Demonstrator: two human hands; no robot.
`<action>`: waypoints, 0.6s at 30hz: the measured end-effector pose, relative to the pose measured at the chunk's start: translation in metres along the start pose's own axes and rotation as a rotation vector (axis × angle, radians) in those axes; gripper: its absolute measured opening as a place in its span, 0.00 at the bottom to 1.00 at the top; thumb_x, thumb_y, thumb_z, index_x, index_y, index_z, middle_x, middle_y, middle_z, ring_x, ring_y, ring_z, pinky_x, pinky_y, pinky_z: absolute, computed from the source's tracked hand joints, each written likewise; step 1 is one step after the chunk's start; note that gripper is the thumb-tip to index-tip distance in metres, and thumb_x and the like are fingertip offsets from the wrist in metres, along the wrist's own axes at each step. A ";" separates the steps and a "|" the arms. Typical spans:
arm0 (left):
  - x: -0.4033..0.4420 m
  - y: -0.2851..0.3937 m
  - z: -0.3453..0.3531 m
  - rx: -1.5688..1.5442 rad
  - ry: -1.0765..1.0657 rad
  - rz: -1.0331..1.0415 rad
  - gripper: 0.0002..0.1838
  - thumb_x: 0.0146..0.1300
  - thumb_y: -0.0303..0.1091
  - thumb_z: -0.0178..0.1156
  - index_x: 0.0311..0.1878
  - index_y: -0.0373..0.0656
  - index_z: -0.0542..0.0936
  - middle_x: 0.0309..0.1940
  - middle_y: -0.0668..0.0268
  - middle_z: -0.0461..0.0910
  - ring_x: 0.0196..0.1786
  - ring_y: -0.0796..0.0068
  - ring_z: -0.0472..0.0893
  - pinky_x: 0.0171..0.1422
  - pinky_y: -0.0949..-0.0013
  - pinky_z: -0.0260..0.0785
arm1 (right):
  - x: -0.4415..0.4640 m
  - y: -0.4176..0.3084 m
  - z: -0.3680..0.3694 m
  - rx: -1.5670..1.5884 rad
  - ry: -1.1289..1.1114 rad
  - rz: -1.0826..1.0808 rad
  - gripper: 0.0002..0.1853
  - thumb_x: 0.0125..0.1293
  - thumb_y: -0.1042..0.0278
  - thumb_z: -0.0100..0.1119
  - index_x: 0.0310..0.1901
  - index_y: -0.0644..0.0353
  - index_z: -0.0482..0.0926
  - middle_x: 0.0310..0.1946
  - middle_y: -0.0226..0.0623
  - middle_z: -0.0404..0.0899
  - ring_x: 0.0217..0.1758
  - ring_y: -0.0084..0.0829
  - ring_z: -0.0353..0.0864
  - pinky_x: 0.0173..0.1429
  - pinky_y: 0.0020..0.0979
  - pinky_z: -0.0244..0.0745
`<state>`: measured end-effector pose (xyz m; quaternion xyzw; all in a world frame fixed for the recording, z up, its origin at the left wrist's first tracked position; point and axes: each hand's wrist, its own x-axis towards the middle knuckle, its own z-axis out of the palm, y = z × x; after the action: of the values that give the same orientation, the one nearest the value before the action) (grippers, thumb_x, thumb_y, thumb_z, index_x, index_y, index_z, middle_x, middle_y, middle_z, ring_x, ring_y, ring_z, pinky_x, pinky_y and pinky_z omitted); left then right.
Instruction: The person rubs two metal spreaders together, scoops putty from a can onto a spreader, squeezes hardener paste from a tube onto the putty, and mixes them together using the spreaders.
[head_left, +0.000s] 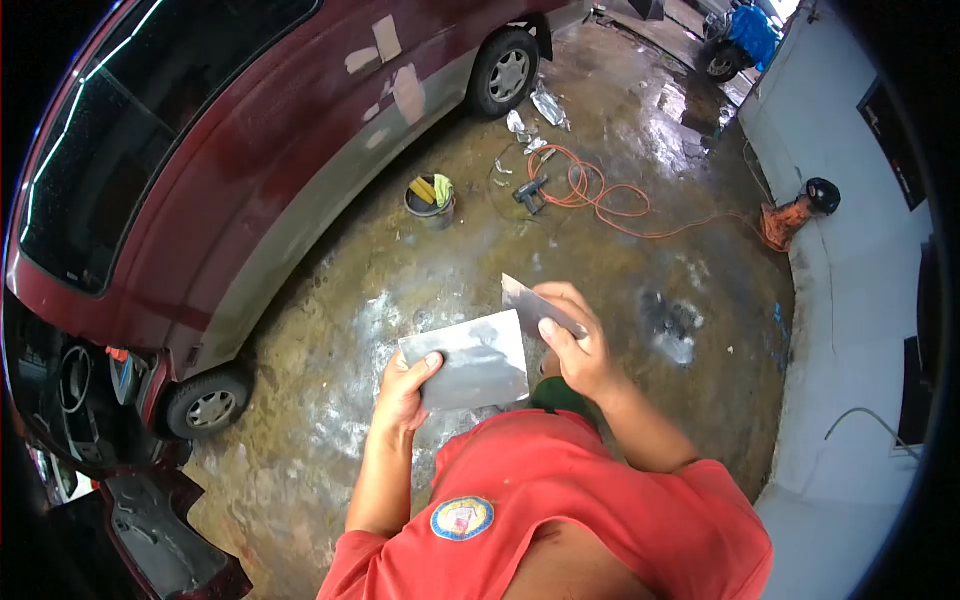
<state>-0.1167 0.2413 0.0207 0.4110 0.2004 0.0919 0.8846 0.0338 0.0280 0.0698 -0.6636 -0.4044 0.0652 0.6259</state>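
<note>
left hand (pixel 400 397) clamped on smeared grey rectangular plate (pixel 475 368) | right hand (pixel 582 352) pinched thin grey metal-looking blade (pixel 535 306) | plate seemed light, stiff, slick-faced; edge under left hand suited gripping

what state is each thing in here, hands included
left hand: closed on the flat plate
flat plate: held up, smeared grey
right hand: closed on the thin blade
thin blade: held beside the plate, smeared
maroon van: parked, pale patches on its side
bucket: upright, things sticking out
power tool: lying on the floor
orange hose: loosely looped
floor: stained, shiny in places
</note>
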 end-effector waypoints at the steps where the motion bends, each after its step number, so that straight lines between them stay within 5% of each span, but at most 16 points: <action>1: 0.009 -0.007 -0.006 0.057 0.054 0.068 0.26 0.61 0.34 0.70 0.61 0.36 0.76 0.46 0.59 0.84 0.48 0.66 0.84 0.58 0.63 0.77 | -0.004 -0.004 0.005 0.051 0.023 0.037 0.15 0.73 0.70 0.52 0.56 0.68 0.77 0.55 0.45 0.76 0.58 0.39 0.76 0.64 0.35 0.69; 3: 0.029 -0.027 -0.013 0.170 0.157 0.209 0.29 0.62 0.34 0.69 0.66 0.38 0.72 0.52 0.58 0.82 0.52 0.68 0.82 0.61 0.65 0.74 | -0.027 0.002 0.029 0.317 0.102 0.214 0.18 0.75 0.67 0.51 0.60 0.70 0.74 0.58 0.45 0.74 0.62 0.40 0.74 0.68 0.37 0.66; 5: 0.018 -0.031 0.025 0.416 0.332 0.334 0.37 0.68 0.35 0.63 0.77 0.44 0.59 0.71 0.55 0.62 0.69 0.65 0.70 0.67 0.61 0.69 | -0.042 0.006 0.055 0.215 0.092 0.035 0.19 0.76 0.67 0.50 0.61 0.70 0.73 0.58 0.47 0.74 0.64 0.42 0.72 0.69 0.39 0.65; 7: 0.026 -0.057 0.021 0.345 0.161 0.411 0.36 0.73 0.42 0.59 0.78 0.46 0.57 0.72 0.56 0.62 0.73 0.65 0.67 0.72 0.62 0.64 | -0.032 -0.009 0.058 0.091 -0.043 -0.042 0.18 0.76 0.68 0.49 0.62 0.70 0.72 0.59 0.50 0.73 0.66 0.44 0.71 0.70 0.41 0.64; 8: 0.024 -0.059 0.017 0.495 0.083 0.400 0.33 0.76 0.44 0.51 0.77 0.37 0.58 0.76 0.54 0.57 0.78 0.56 0.58 0.81 0.56 0.50 | -0.027 -0.012 0.057 0.052 -0.048 -0.059 0.17 0.77 0.68 0.48 0.60 0.69 0.74 0.59 0.50 0.74 0.65 0.45 0.72 0.69 0.41 0.66; 12: 0.008 -0.043 0.037 0.566 -0.185 0.426 0.41 0.73 0.49 0.55 0.79 0.36 0.52 0.77 0.54 0.55 0.78 0.62 0.58 0.79 0.60 0.53 | -0.011 -0.005 0.049 0.134 -0.073 0.039 0.15 0.74 0.70 0.53 0.57 0.66 0.78 0.57 0.46 0.77 0.61 0.43 0.77 0.65 0.38 0.72; 14: 0.012 -0.030 0.015 0.722 -0.262 0.317 0.42 0.71 0.44 0.56 0.79 0.32 0.50 0.80 0.51 0.49 0.81 0.62 0.51 0.82 0.61 0.46 | -0.013 -0.009 0.052 -0.069 -0.149 -0.253 0.17 0.69 0.72 0.58 0.57 0.66 0.78 0.57 0.45 0.78 0.60 0.44 0.79 0.63 0.39 0.75; 16: 0.006 -0.011 0.036 0.812 -0.264 0.508 0.39 0.67 0.32 0.56 0.77 0.29 0.53 0.80 0.49 0.50 0.83 0.61 0.49 0.83 0.63 0.43 | -0.015 -0.026 0.057 -0.227 -0.269 -0.531 0.23 0.58 0.74 0.65 0.56 0.66 0.79 0.56 0.44 0.79 0.58 0.46 0.80 0.59 0.42 0.79; 18: 0.005 -0.010 0.027 1.062 -0.292 0.280 0.38 0.66 0.29 0.56 0.77 0.30 0.55 0.79 0.50 0.53 0.81 0.61 0.53 0.82 0.63 0.46 | -0.015 -0.017 0.064 -0.282 -0.179 -0.525 0.24 0.55 0.73 0.66 0.56 0.66 0.79 0.55 0.45 0.80 0.58 0.45 0.81 0.59 0.42 0.80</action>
<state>-0.1002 0.2176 0.0274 0.8304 0.0383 0.0370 0.5546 -0.0216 0.0664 0.0656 -0.6084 -0.6206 -0.0974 0.4850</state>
